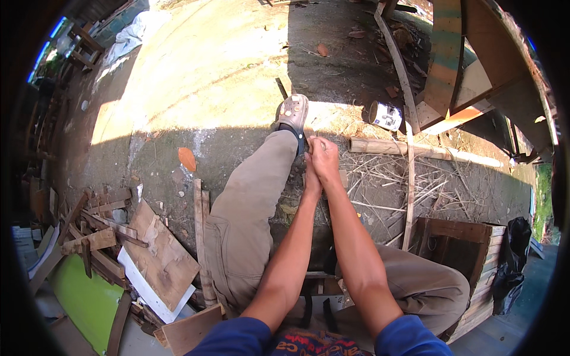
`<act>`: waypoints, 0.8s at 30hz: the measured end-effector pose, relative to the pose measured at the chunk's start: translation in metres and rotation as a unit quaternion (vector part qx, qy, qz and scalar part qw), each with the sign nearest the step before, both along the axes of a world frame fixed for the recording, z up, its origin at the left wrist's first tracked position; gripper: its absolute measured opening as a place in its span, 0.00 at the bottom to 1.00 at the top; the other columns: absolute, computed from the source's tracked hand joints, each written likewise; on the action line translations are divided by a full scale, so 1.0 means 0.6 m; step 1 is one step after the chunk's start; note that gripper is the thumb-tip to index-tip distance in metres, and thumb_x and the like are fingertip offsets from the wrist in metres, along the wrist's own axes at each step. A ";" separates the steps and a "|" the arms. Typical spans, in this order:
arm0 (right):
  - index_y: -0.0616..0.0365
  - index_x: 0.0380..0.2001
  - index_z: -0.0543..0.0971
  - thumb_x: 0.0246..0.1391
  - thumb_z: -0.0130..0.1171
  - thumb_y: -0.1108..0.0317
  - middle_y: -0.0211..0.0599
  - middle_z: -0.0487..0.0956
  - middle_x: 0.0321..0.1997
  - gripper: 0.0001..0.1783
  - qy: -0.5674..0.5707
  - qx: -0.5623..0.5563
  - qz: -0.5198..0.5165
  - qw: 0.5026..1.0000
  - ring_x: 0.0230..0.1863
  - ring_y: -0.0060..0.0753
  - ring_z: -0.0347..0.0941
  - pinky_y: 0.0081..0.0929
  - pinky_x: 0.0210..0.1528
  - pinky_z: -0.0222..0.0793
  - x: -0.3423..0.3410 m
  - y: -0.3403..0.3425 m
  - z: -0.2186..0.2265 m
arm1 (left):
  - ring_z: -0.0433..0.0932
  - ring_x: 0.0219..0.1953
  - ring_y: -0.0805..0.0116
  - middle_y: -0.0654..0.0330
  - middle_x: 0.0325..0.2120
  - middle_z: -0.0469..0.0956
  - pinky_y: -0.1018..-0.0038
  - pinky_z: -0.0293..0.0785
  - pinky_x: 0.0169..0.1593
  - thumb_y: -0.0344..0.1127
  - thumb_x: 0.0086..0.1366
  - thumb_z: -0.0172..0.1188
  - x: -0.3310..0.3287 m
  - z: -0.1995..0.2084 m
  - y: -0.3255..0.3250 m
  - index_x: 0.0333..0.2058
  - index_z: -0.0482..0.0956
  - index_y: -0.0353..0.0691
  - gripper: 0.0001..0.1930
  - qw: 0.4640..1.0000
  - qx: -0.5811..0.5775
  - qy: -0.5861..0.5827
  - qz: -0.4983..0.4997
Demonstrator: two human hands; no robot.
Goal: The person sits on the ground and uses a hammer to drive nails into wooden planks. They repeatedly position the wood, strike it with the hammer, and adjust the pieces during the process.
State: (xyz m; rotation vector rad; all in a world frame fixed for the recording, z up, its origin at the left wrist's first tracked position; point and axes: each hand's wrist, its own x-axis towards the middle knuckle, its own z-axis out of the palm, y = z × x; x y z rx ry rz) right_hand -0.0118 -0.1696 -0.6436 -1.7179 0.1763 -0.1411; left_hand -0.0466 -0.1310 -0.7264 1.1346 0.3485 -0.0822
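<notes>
My two hands are together in front of me, just right of my stretched-out left leg (pixel 246 184). My right hand (pixel 325 156) is the farther one, its fingers curled closed near the ankle. Tucked against its near side is my left hand (pixel 312 178), its fingers also looking closed. Whatever lies between them is too small and hidden to make out. A grey clog (pixel 293 111) on my left foot rests just beyond the hands. Cut bamboo strips (pixel 389 184) are strewn on the ground to their right.
A bamboo pole (pixel 427 152) lies to the right, crossed by a long thin strip (pixel 409 196). Behind it, a white can (pixel 385 115) lies tipped beside wooden boards (pixel 442 59). Scrap wood (pixel 160 261) and a green panel (pixel 86 296) are piled left. A wooden crate (pixel 457 230) stands near right.
</notes>
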 end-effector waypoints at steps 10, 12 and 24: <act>0.54 0.14 0.67 0.62 0.51 0.66 0.28 0.63 0.13 0.21 0.101 0.099 0.002 0.990 0.14 0.22 0.57 0.26 0.19 0.53 0.080 -0.046 -0.009 | 0.64 0.66 0.47 0.47 0.61 0.67 0.58 0.63 0.67 0.28 0.44 0.78 -0.081 -0.081 0.053 0.63 0.65 0.39 0.46 0.918 0.368 -0.089 -0.114; 0.54 0.14 0.67 0.62 0.52 0.66 0.28 0.63 0.13 0.21 0.115 0.087 0.004 0.989 0.15 0.22 0.58 0.26 0.19 0.54 0.094 -0.052 -0.004 | 0.66 0.64 0.47 0.48 0.60 0.69 0.58 0.65 0.65 0.29 0.43 0.79 -0.073 -0.089 0.055 0.62 0.67 0.39 0.45 0.918 0.364 -0.076 -0.135; 0.53 0.21 0.68 0.64 0.52 0.60 0.26 0.62 0.15 0.17 0.215 0.112 0.036 0.970 0.16 0.23 0.58 0.27 0.22 0.58 0.180 -0.051 0.007 | 0.70 0.59 0.50 0.53 0.53 0.73 0.55 0.64 0.64 0.36 0.43 0.80 -0.076 -0.088 0.030 0.58 0.70 0.43 0.42 0.853 0.507 -0.090 -0.089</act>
